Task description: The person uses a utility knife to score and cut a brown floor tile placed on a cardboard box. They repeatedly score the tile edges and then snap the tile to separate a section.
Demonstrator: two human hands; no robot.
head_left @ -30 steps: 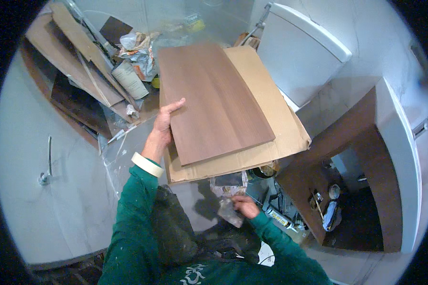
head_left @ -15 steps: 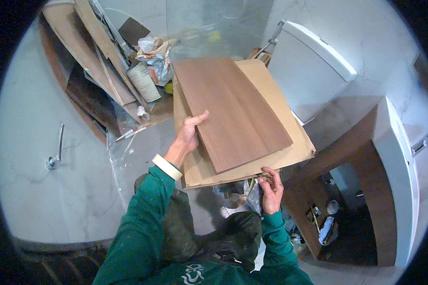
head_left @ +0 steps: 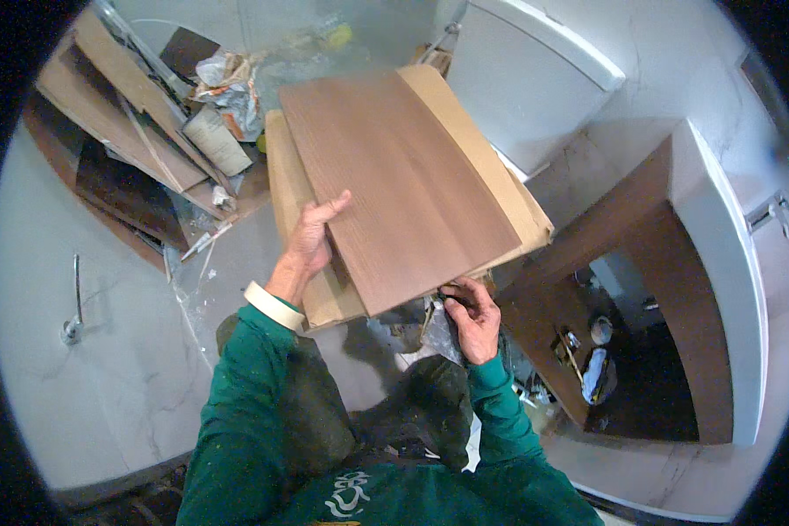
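Here, my left hand (head_left: 309,241) grips 1 brown panel (head_left: 399,188) over cardboard (head_left: 331,296), thumb on top; my right hand (head_left: 475,323) curls its fingers by the near edge; their hold I cannot tell.

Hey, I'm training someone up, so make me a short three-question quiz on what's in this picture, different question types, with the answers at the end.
1. True or false: the brown board lies beneath the cardboard.

2. Multiple choice: where does the left hand have its thumb?
A) Beneath the cardboard
B) On the upper face of the board
C) On the right sleeve

3. Fill in the blank: as the person sees it, the right hand is at the board's ____ edge (near or far).

Key:
1. False; the board lies on top of the cardboard.
2. B
3. near
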